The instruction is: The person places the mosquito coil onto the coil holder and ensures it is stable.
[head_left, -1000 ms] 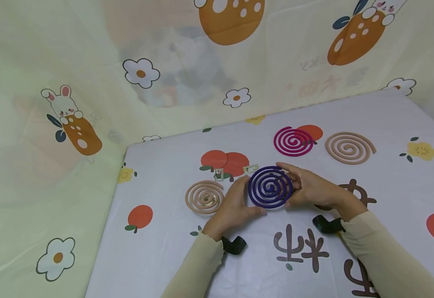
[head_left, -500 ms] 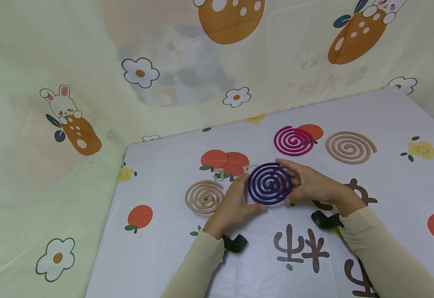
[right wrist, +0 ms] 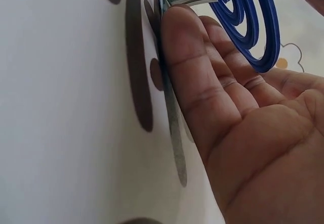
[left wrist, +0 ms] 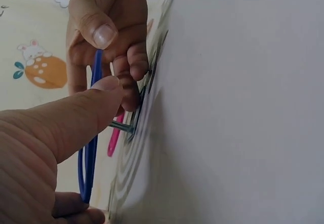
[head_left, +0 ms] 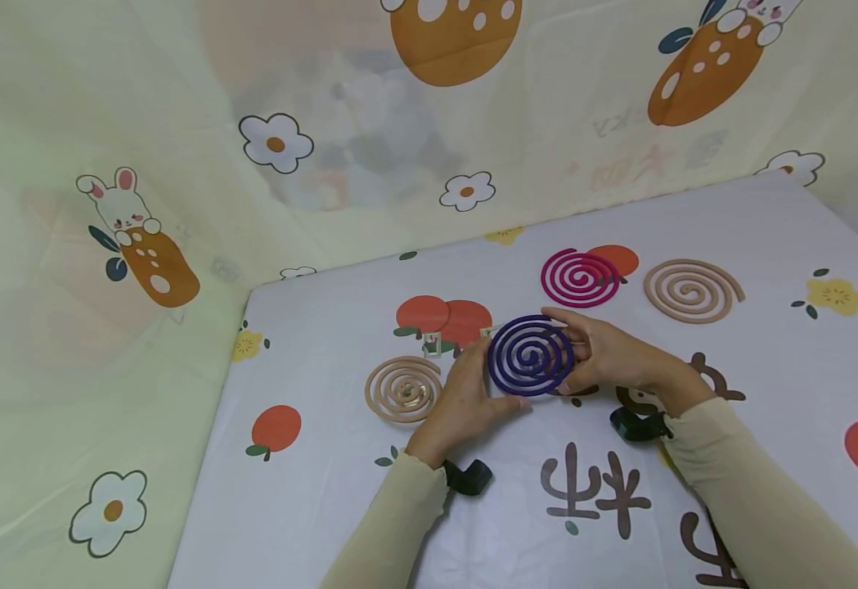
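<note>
A dark blue mosquito coil [head_left: 531,388] is held above the table between both hands. My left hand [head_left: 460,401] holds its left side, thumb in front and fingers around the edge in the left wrist view. My right hand [head_left: 605,353] holds the right side, thumb at the lower edge and index finger at the far edge. Below the coil, a small metal stand [right wrist: 192,0] raises its prong toward it in the right wrist view, with right fingertips close by. In the left wrist view the blue coil [left wrist: 90,158] is seen edge-on.
A tan coil [head_left: 380,411] lies left of my left hand, with a metal stand [head_left: 411,396] at its centre. Two small metal stands, one [head_left: 433,344] fully visible, lie behind. A magenta coil [head_left: 546,288] and another tan coil [head_left: 657,304] lie at the back right.
The blue coil has shifted slightly away from the person and a little left, carried by the right hand. The left hand has barely moved.
</note>
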The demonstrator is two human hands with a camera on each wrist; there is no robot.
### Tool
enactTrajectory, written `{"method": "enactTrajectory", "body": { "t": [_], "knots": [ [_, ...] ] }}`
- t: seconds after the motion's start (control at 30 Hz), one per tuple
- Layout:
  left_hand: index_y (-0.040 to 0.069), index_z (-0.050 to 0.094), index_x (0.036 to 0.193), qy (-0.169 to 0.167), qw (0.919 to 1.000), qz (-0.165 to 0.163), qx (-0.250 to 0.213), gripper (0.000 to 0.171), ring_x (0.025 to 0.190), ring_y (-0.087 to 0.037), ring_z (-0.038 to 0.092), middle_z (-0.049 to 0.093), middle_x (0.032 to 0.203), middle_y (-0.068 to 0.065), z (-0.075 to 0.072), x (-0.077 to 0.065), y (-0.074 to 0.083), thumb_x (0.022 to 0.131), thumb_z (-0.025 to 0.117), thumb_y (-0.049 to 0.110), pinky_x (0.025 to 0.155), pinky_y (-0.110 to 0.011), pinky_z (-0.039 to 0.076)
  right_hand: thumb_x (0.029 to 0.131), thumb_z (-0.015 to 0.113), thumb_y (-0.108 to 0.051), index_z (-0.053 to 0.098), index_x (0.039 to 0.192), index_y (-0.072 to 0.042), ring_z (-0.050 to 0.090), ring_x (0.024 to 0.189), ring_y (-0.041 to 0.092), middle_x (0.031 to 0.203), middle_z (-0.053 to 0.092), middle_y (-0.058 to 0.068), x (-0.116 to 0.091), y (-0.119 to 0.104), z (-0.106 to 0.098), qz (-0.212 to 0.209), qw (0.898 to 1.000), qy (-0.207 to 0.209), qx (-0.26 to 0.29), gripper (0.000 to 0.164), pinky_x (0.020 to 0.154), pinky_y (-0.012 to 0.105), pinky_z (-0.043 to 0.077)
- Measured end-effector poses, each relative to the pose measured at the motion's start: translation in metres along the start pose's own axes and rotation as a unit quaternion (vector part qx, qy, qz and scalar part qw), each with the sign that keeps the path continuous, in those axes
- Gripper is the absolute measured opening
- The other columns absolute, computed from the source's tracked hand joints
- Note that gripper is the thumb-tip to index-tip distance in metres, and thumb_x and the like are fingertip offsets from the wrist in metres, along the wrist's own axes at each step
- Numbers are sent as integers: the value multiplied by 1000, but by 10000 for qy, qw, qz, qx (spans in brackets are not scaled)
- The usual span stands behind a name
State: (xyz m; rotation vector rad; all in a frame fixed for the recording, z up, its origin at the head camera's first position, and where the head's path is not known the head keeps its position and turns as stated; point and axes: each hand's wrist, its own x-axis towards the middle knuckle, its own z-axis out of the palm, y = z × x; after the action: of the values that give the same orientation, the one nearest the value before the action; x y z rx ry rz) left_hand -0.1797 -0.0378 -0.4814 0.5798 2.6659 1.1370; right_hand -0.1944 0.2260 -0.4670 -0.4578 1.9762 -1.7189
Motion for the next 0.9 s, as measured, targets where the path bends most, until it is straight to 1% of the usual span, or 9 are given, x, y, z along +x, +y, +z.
{"method": "enactTrajectory", "body": {
  "t": [0.1,0.3,0.43,0.7,0.9],
  "knots": [
    [18,39,160,5,10000,-33,-12,98,154,-23,32,43,163,-6,0,1,0,80,91,38,125,-46,26,75,79,15,4,166,0,61,126,46,149,43,41,2,0,-2,-10,10000,-29,64,119,93,36,59],
    [19,37,161,-11,9999,-130,-36,98,158,-24,25,39,166,-6,0,3,-2,81,90,37,126,-49,22,75,76,18,3,165,0,62,125,48,149,42,43,5,3,-5,-121,9997,-126,171,118,91,38,60],
    [18,37,161,-8,9999,-124,-17,98,158,-25,24,39,166,-7,0,4,-2,82,90,37,127,-50,22,74,76,18,3,166,0,61,126,48,149,42,43,5,4,-5,-120,9996,-101,221,118,92,38,60],
    [17,35,162,-38,9999,-163,32,99,159,-24,23,38,167,-6,-1,3,-1,82,89,38,127,-49,21,75,78,15,5,166,-1,57,130,49,152,41,40,4,2,-2,-2,9999,-6,157,118,94,37,59],
    [14,33,163,-149,9996,-174,169,101,159,-24,21,36,168,-6,0,4,-1,82,88,40,128,-48,19,76,81,10,5,167,-4,55,134,49,156,39,37,4,4,-3,219,9997,57,38,119,97,35,57]
  ]
}}
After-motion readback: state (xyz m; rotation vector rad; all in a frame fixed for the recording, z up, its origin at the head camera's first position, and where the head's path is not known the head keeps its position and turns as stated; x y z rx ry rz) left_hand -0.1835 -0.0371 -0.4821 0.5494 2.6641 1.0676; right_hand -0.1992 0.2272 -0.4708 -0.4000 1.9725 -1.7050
